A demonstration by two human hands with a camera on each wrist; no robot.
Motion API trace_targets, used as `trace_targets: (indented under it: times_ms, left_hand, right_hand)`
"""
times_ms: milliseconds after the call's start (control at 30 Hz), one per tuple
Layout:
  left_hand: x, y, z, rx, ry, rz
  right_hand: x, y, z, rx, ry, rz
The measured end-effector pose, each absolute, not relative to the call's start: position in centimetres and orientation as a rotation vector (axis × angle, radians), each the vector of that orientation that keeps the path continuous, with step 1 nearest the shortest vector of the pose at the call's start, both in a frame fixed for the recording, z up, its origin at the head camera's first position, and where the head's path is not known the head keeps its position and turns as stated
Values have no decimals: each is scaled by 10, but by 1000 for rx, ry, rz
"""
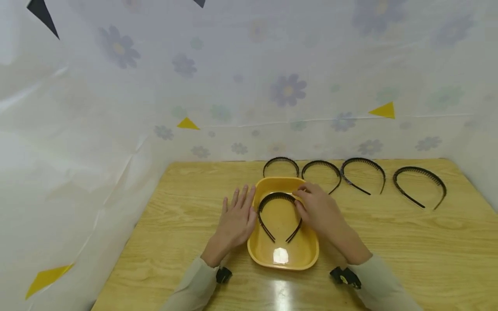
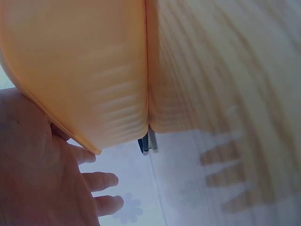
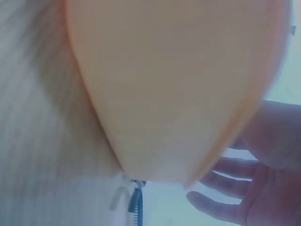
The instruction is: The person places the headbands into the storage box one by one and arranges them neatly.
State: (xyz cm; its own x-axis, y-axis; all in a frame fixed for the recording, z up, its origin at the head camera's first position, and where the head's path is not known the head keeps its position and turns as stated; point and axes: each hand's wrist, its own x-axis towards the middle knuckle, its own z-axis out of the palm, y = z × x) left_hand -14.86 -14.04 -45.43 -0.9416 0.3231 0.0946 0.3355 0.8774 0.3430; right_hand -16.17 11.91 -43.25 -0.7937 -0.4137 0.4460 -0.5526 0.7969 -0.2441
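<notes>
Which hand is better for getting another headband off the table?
Probably the right hand: most headbands outside the tub lie on that hand's side, while the left hand is at the tub's left edge.

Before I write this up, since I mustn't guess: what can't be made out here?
Head view: part of the headband in the tray, covered by the right hand.
Head view: lower ends of the leftmost rear headband, behind the tray.
Left wrist view: tray's inside, blocked by its wall.
</notes>
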Motion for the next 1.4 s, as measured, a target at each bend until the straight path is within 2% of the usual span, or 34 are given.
trace_targets:
  times_ms: [467, 1400]
  left_hand:
    - [-149, -144, -456, -527, -3021, -553]
    - [-152, -142, -459, -511, -3040, -572]
  right_hand:
    - [-169, 161, -421, 688, -2445, 790]
    - [-178, 243, -408, 519, -2389, 864]
